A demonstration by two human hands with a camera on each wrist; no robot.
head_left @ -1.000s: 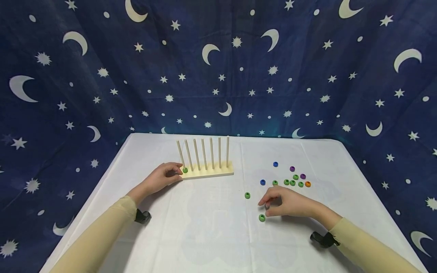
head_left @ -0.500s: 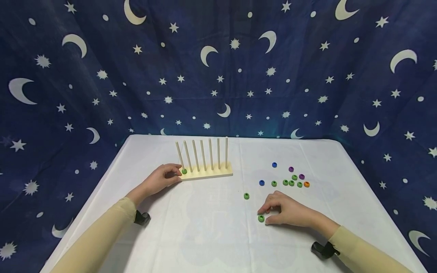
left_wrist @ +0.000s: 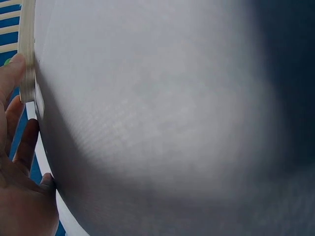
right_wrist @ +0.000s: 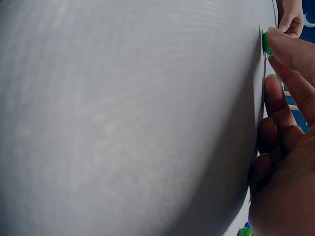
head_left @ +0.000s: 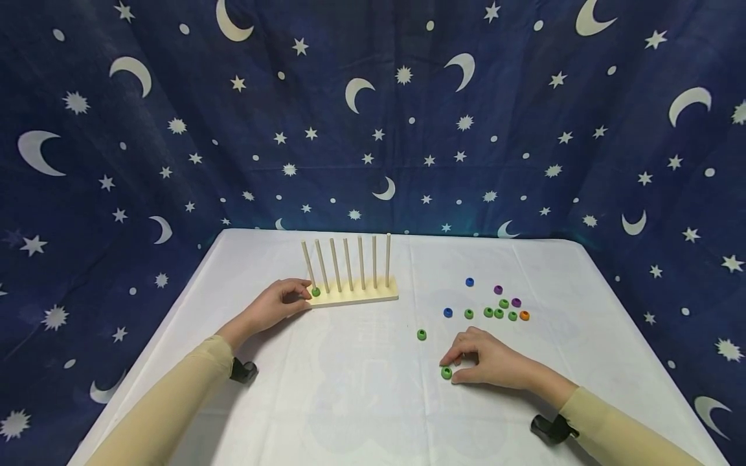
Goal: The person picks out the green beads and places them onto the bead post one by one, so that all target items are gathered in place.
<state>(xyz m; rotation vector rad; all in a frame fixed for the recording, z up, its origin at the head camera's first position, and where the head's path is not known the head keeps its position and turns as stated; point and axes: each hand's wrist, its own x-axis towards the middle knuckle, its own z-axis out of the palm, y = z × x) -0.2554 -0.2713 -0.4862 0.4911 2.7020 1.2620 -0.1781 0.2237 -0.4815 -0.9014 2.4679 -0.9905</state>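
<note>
A wooden peg rack (head_left: 367, 296) with a row of upright pegs stands on the white table. One green bead (head_left: 316, 292) sits at the foot of its leftmost peg. My left hand (head_left: 276, 303) grips the rack's left end, thumb at the front edge; the left wrist view shows the thumb on the base (left_wrist: 27, 49). At the right, my right hand (head_left: 489, 359) has thumb and index finger round another green bead (head_left: 446, 373), which rests on the cloth. In the right wrist view the thumb tip partly covers this bead (right_wrist: 267, 43).
A lone green bead (head_left: 422, 334) lies left of the right hand. Beyond that hand are scattered several green beads (head_left: 488, 312), two blue beads (head_left: 448, 312), two purple beads (head_left: 498, 290) and an orange bead (head_left: 525, 316). A starry dark-blue cloth (head_left: 373, 129) hangs behind the table.
My right hand has come down and toward the front, its thumb and index finger closing round the near green bead. The left hand stays on the rack.
</note>
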